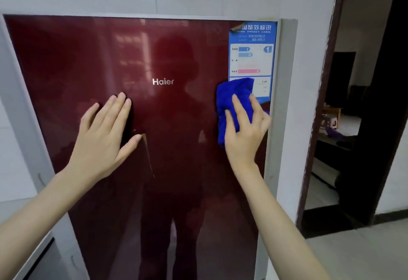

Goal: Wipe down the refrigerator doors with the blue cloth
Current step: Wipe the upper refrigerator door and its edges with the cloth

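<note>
The left hand (103, 138) lies flat on the glossy red refrigerator door (66, 69), fingers straight and released. Right of the Haier logo (163, 81), the right hand (245, 134) presses the bunched blue cloth (234, 94) against the door with spread fingers, overlapping the energy label (252, 43).

Left hand (103, 134) on door (176, 158), left of cloth (231, 96); cloth under right hand (245, 134), seemingly overlapping label (251, 58)

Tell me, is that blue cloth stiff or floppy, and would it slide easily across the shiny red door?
Probably floppy: the blue cloth is bunched into soft folds under the right hand. It likely glides easily, since the refrigerator door is glossy enough to mirror the room. It may snag on the energy label, whose top corner looks peeled.
</note>
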